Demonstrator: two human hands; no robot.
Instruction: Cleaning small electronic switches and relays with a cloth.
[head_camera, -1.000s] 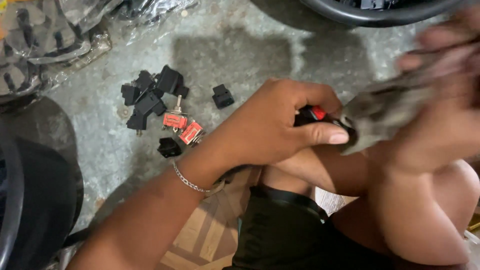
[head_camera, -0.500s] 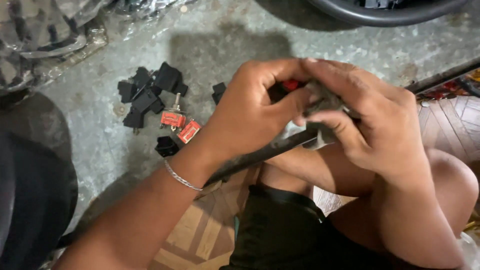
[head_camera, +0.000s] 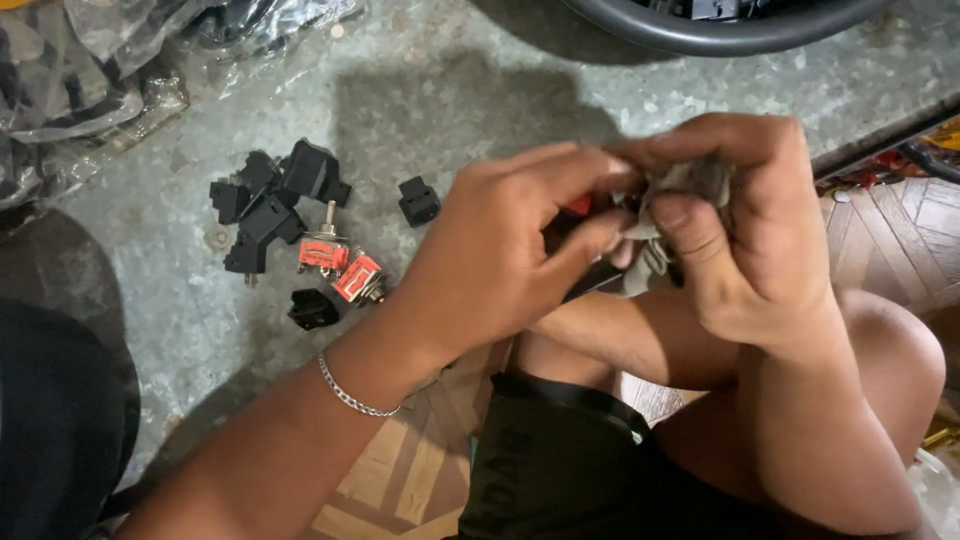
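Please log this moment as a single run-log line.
left hand: grips black-red part | right hand: presses grey cloth on it | floor: loose switches

The floor (head_camera: 480, 100) is speckled grey. On it lie black plastic parts (head_camera: 270, 200) and two red toggle switches (head_camera: 340, 265). The cloth (head_camera: 690, 185) is grey, the bracelet (head_camera: 350, 395) silver, the shorts (head_camera: 560, 460) black.

Grey rag (head_camera: 690, 185) of soft, crumpled cloth at centre right, matt black plastic parts (head_camera: 270, 200) at left, red plastic toggle switches (head_camera: 340, 265) with shiny metal levers, rough speckled concrete floor (head_camera: 450, 90), glossy crinkled plastic bags (head_camera: 110, 60) upper left, thin metal chain bracelet (head_camera: 355, 395)
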